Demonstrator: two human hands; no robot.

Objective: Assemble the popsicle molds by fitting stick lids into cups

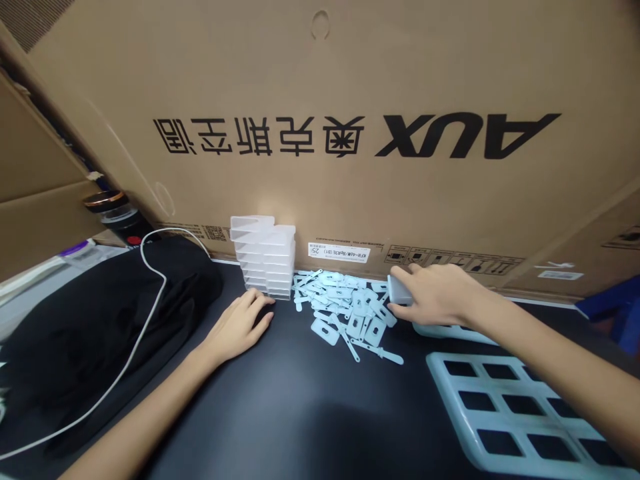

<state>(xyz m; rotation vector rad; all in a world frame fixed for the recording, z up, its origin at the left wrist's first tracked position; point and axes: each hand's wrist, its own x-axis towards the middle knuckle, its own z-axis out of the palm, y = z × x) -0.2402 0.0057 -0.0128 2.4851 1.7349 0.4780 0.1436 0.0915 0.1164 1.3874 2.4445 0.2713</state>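
My right hand (431, 295) pinches a small translucent pale box (399, 291) between thumb and fingers, just right of the loose pile. Flat on the dark table lies my left hand (244, 323), its fingers apart and holding nothing. Its fingertips are close to the foot of a stack of clear plastic trays (265, 259); whether they touch it I cannot tell. Between my hands is a heap of light blue plastic pieces (345, 300), some thin strips and some flat plates with a slot.
A light blue grid frame (450, 400) lies at the right under my forearm, with another partly hidden behind it. Black cloth (100, 327) and a white cable (155, 303) occupy the left. A large cardboard box (320, 187) walls off the back, and a dark bottle (120, 219) stands far left.
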